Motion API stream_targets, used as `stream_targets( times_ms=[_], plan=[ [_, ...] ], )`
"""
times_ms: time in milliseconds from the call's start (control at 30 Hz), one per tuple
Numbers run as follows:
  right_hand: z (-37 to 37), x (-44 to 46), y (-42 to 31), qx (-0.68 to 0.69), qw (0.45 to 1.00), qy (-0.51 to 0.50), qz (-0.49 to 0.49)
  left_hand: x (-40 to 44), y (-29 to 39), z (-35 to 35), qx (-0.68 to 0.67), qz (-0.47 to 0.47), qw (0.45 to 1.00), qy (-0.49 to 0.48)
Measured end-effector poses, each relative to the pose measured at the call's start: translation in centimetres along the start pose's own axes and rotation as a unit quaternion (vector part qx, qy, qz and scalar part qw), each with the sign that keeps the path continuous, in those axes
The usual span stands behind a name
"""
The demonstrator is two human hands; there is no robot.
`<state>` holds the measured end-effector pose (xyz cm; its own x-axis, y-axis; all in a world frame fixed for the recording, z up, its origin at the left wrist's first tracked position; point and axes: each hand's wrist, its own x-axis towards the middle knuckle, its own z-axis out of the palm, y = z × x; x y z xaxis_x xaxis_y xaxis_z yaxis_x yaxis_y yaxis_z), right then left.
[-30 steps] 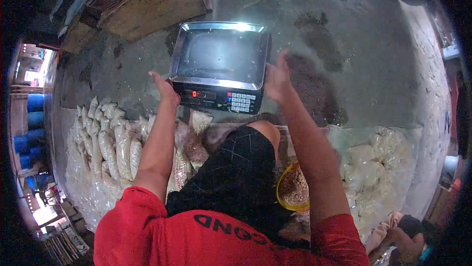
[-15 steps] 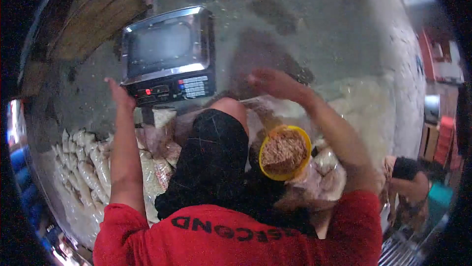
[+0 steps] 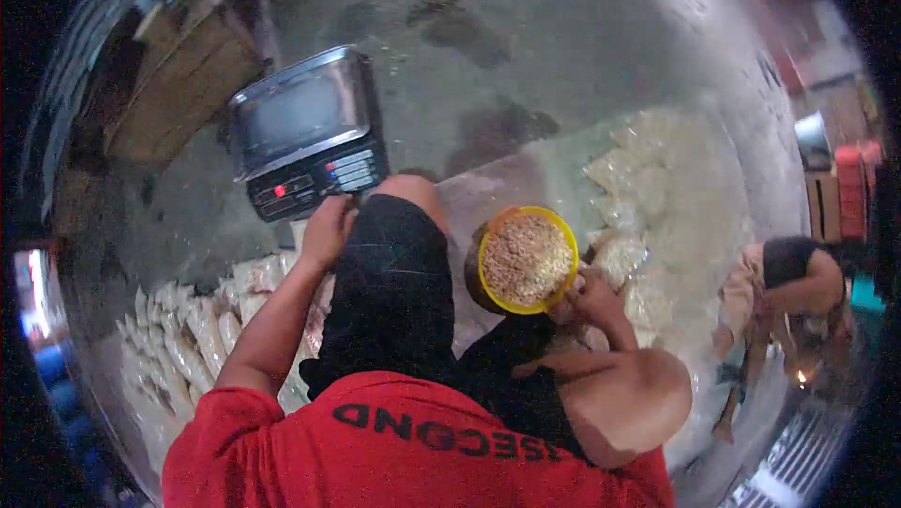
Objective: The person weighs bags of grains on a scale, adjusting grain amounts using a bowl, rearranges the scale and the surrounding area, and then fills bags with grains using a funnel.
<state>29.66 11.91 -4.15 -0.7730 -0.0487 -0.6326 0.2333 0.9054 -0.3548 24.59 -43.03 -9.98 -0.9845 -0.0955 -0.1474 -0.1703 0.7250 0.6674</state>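
My left hand (image 3: 328,231) is at the lower edge of a dark digital scale (image 3: 305,123), just below its keypad and beside my knee. Its fingers look curled; anything inside them is hidden. My right hand (image 3: 593,300) is at the lower right rim of a yellow bucket (image 3: 570,243), its fingers bent around the edge. Small pale pieces, like beans or nuts, fill the bucket nearly to the rim. A red light glows on the scale's front, and its metal pan carries nothing I can make out.
Many filled clear bags (image 3: 192,325) lie in rows at my left. More bags (image 3: 633,184) are on a sheet at my right. A wooden crate (image 3: 183,85) stands at the upper left. Another person (image 3: 798,287) crouches at the far right.
My right hand has come back from the floor ahead to the bucket's rim. My left hand has moved from the scale's left side to below its keypad. The view has shifted slightly.
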Motion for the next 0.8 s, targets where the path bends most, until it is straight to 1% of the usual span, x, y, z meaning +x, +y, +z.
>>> stream_targets(
  times_ms=[33, 67, 100, 133, 167, 200, 233, 267, 300, 333, 367, 400, 433, 467, 567, 633, 667, 700, 767, 800],
  plan=[
    [0.2, 0.0, -0.1, -0.021, 0.999, 0.033, 0.015, -0.7, -2.6, 0.7, 0.069, 0.087, 0.993, -0.028],
    [0.3, 0.1, 0.1, -0.042, 0.996, 0.067, 0.032, -1.7, -4.1, 0.9, 0.137, 0.171, 0.974, -0.060],
    [0.2, 0.6, 1.1, -0.051, 0.996, 0.066, 0.015, -3.2, 0.3, -1.0, 0.120, 0.093, 0.979, -0.138],
    [-0.2, 1.2, 2.1, -0.155, 0.976, 0.141, -0.054, -3.7, -1.1, -0.5, 0.120, 0.084, 0.981, -0.124],
    [-0.6, 1.8, 2.5, -0.252, 0.936, 0.216, -0.119, -4.1, -3.3, 0.8, 0.146, 0.063, 0.974, -0.161],
    [-1.6, 2.0, 1.2, -0.256, 0.933, 0.217, -0.131, -4.6, -3.3, 0.7, 0.172, 0.041, 0.964, -0.201],
    [-2.6, 2.1, 0.0, -0.127, 0.959, 0.208, -0.143, -5.0, -3.2, 0.8, 0.102, -0.035, 0.963, -0.246],
    [-3.3, 2.1, -1.2, 0.003, 0.970, 0.192, -0.152, -5.6, -4.1, 1.2, 0.100, -0.042, 0.965, -0.238],
    [-3.3, 3.2, -1.1, 0.054, 0.983, 0.134, -0.115, -6.0, -5.7, 2.5, 0.154, 0.074, 0.962, -0.214],
    [-2.8, 4.8, -0.1, 0.051, 0.982, 0.130, -0.124, -6.4, -7.1, 3.6, 0.208, 0.188, 0.941, -0.187],
    [-1.8, 6.8, 1.6, 0.140, 0.978, 0.051, -0.149, -6.9, -7.9, 4.2, 0.210, 0.179, 0.944, -0.182],
    [-1.2, 8.4, 2.7, 0.226, 0.958, -0.029, -0.172, -7.1, -8.4, 4.5, 0.248, 0.193, 0.930, -0.188],
    [-1.1, 9.8, 3.9, 0.083, 0.965, 0.021, -0.249, -6.9, -8.7, 4.7, 0.287, 0.207, 0.915, -0.193],
    [-0.9, 10.3, 3.8, 0.060, 0.962, 0.028, -0.264, -6.8, -9.0, 4.9, 0.292, 0.196, 0.917, -0.187],
    [-0.8, 11.6, 3.4, 0.180, 0.959, -0.033, -0.216, -6.7, -9.7, 5.8, 0.226, 0.186, 0.941, -0.172],
    [-0.5, 11.4, 4.1, 0.270, 0.943, -0.082, -0.174, -7.2, -10.5, 6.8, 0.179, 0.170, 0.955, -0.164],
    [-0.5, 11.5, 4.1, 0.312, 0.931, -0.110, -0.155, -7.3, -11.4, 7.6, 0.182, 0.149, 0.959, -0.160],
    [-0.7, 11.6, 4.3, 0.345, 0.918, -0.140, -0.139, -7.2, -12.5, 8.4, 0.146, 0.117, 0.966, -0.180],
    [-1.3, 11.5, 4.9, 0.392, 0.891, -0.200, -0.107, -7.6, -12.1, 8.9, 0.104, 0.062, 0.975, -0.186],
    [-1.8, 11.4, 4.9, 0.392, 0.888, -0.219, -0.101, -7.8, -10.7, 8.7, 0.170, 0.098, 0.969, -0.152]
  ],
)
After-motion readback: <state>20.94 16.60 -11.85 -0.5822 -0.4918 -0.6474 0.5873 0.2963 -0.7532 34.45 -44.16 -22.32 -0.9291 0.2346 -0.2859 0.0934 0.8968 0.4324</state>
